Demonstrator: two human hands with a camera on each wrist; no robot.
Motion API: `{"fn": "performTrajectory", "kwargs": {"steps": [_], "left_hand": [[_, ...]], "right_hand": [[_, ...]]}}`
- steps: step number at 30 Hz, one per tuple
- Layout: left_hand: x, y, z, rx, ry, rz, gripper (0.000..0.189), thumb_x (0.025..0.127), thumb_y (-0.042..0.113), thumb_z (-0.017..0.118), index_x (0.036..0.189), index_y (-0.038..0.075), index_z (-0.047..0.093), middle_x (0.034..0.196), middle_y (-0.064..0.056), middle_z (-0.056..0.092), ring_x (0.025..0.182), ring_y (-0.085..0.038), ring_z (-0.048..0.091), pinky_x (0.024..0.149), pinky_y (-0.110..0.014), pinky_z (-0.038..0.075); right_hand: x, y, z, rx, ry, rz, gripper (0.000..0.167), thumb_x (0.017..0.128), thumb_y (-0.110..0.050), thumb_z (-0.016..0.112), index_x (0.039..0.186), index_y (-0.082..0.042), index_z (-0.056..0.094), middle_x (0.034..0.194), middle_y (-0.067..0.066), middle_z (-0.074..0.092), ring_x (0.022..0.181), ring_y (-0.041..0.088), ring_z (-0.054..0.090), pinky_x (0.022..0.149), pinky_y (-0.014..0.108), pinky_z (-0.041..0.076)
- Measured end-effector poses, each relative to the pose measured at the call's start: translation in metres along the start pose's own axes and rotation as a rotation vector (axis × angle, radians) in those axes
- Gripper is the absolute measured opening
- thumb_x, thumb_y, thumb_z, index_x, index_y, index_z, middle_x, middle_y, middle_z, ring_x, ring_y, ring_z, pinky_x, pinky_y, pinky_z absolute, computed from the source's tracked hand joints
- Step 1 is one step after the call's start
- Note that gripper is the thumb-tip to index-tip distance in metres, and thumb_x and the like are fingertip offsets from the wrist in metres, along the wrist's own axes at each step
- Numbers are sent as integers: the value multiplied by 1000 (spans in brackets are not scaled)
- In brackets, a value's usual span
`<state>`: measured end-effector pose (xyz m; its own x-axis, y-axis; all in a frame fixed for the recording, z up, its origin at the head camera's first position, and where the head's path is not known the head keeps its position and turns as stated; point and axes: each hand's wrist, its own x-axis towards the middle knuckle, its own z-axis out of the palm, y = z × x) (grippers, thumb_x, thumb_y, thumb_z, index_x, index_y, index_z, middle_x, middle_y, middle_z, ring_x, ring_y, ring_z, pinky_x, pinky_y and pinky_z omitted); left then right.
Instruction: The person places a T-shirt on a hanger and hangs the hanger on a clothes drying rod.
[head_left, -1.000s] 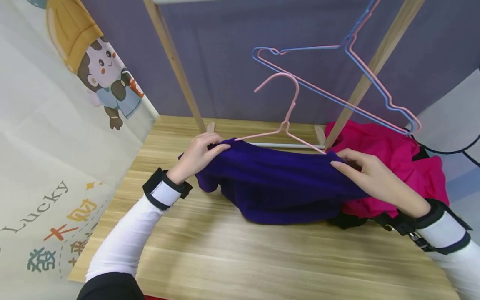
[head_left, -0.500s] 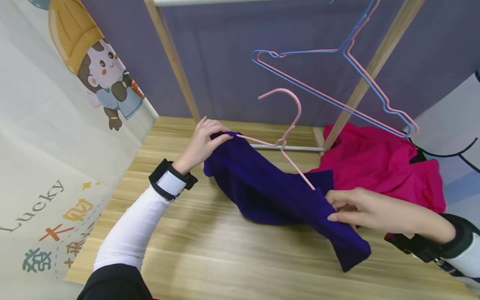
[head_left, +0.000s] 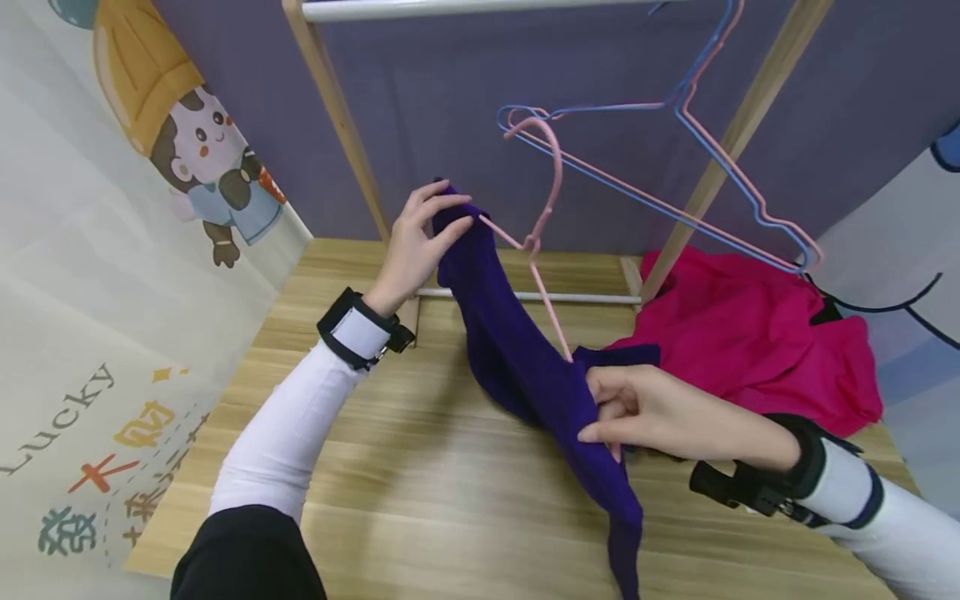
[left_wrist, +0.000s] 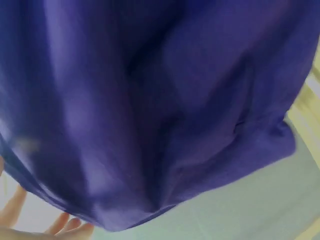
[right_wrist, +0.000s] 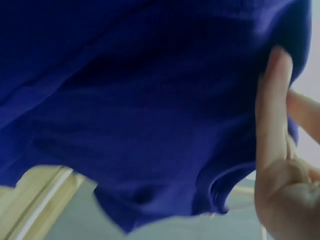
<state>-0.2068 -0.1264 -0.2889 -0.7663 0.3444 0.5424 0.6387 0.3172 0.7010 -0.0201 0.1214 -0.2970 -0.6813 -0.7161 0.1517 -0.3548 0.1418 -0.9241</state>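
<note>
A dark purple garment (head_left: 517, 333) hangs slantwise on a pink wire hanger (head_left: 551, 192), whose hook stands up above the cloth. My left hand (head_left: 420, 242) pinches the garment's upper left end between thumb and fingers, close to one hanger arm. Lower down, my right hand (head_left: 637, 408) grips the other end near where the second hanger arm enters the fabric. In the left wrist view, purple cloth (left_wrist: 150, 110) fills most of the picture, with fingertips (left_wrist: 70, 227) at the lower left. The right wrist view has the thumb and fingers against the purple fabric (right_wrist: 150, 125).
A pink and a blue hanger (head_left: 682, 92) hang together from the rack's white rail (head_left: 465, 10). Wooden posts (head_left: 337, 108) rise on both sides. A bright pink garment (head_left: 757, 342) lies heaped on the wooden tabletop (head_left: 420, 500) at the right.
My left hand has risen and moved right, lifting its end of the garment. My right hand has come down, then left, so hanger and garment now tilt steeply.
</note>
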Motion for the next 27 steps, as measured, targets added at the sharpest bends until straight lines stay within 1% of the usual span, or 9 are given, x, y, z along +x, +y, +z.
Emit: {"fn": "performTrajectory", "kwargs": {"steps": [2,4,7,10,13,16,18,22,27], "left_hand": [[-3,-1,-3,-23,1,-36,33,85,14,60,115,3,57,131,-11,40,123,-17,35,100,-25,27],[-9,-3,-6,-41,6,-44,33,86,11,58,117,1,55,129,-13,41,121,-19,37,100,-26,29],[-20,-7,-12,-42,17,-24,27,85,7,57,111,-3,57,121,-16,48,114,-21,44,97,-31,33],[-32,-11,-19,-31,19,-18,19,85,4,57,101,-5,61,111,-16,55,104,-21,50,91,-32,39],[-43,-18,-26,-31,26,-14,15,85,3,57,95,-6,63,104,-17,59,96,-18,53,83,-28,42],[-52,-22,-33,-28,49,-12,14,85,2,57,93,-6,64,98,-17,61,91,-14,53,79,-23,42],[-56,-24,-37,-18,55,-31,15,85,1,56,95,-6,64,97,-17,61,90,-13,53,79,-22,42],[-63,-29,-45,32,45,-94,18,86,2,55,100,-6,62,99,-16,61,90,-12,54,79,-25,42],[-69,-37,-53,64,59,-143,20,87,6,55,103,-5,61,103,-17,61,89,-6,55,78,-26,42]], "right_hand": [[14,1,3,3,37,-20,14,83,1,58,79,-3,45,52,4,56,51,12,56,42,23,42],[27,1,4,-11,75,-24,14,82,2,59,78,-1,46,55,4,58,52,12,57,44,24,44],[48,1,2,-5,122,-10,14,80,4,60,76,2,47,62,6,60,52,14,58,48,29,48],[70,-2,-3,6,142,-4,17,80,6,59,74,3,43,65,8,58,52,15,59,51,33,49],[92,-4,-9,37,155,-16,21,81,9,56,73,3,38,63,9,54,52,18,59,53,37,50],[113,-6,-17,64,176,-46,21,81,11,54,73,4,37,62,11,51,52,20,58,53,37,50],[125,-6,-22,82,195,-64,19,81,12,54,74,4,37,62,11,51,52,21,58,53,37,50],[148,-10,-31,96,233,-83,19,82,9,55,75,3,38,61,11,52,51,21,59,53,37,51],[175,-18,-38,117,232,-90,21,83,5,56,74,1,37,60,11,54,51,22,59,55,38,51]]}}
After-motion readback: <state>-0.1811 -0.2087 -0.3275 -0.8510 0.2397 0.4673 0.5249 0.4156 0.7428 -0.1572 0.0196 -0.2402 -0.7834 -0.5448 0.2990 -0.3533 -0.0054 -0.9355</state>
